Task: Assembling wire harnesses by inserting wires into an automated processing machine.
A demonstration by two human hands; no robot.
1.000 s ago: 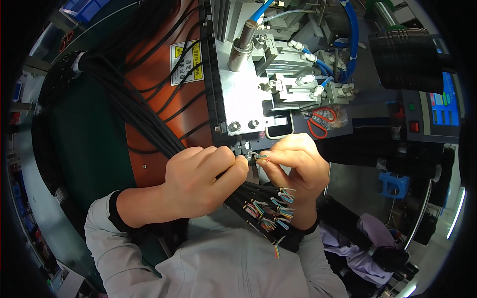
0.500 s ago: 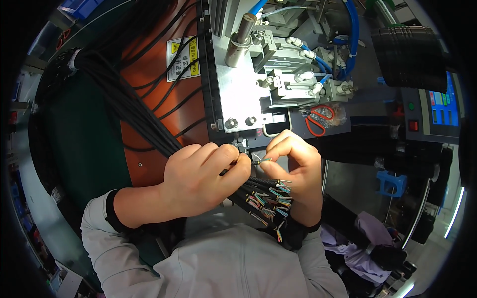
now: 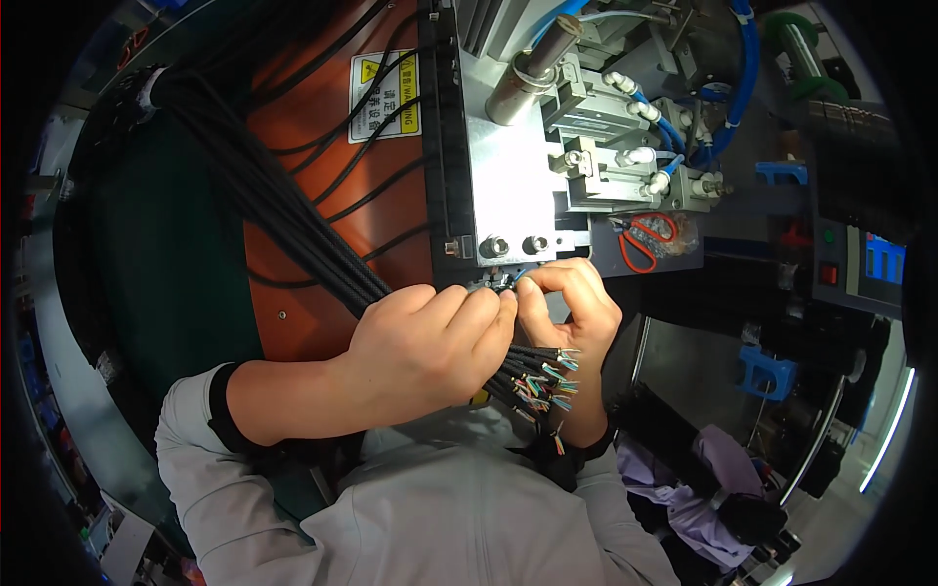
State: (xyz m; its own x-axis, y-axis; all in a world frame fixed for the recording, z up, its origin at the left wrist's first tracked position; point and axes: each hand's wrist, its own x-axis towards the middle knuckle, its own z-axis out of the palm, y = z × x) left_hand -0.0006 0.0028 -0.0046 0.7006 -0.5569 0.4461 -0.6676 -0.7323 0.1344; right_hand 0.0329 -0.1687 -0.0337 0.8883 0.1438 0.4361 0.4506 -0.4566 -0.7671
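Observation:
My left hand (image 3: pixel 420 342) is closed around a black cable, its thumb and forefinger at the cable's tip just under the machine's bright metal plate (image 3: pixel 516 186). Facing it, my right hand (image 3: pixel 575 308) pinches a thin blue wire (image 3: pixel 521 276) at that cable's end. The small metal parts of the machine (image 3: pixel 496 277) are right by my fingertips, which partly hide them. Beneath my left hand, a fan of stripped cable ends (image 3: pixel 542 386) shows red, green, white and yellow wires. The long black cable bundle (image 3: pixel 293 210) runs from the upper left under my left hand.
Pneumatic cylinders (image 3: pixel 611 181) with blue hoses (image 3: pixel 745 88) stand behind the plate. Red-handled scissors (image 3: pixel 640 249) lie beside a clear plastic bag (image 3: pixel 679 234). An orange panel (image 3: pixel 322 317) with loose black cables is on the left. A control screen (image 3: pixel 884 262) is at right.
Both hands have brought the cable end up against the machine's front, under the plate. The whole view has shifted, so the machine sits further right and lower.

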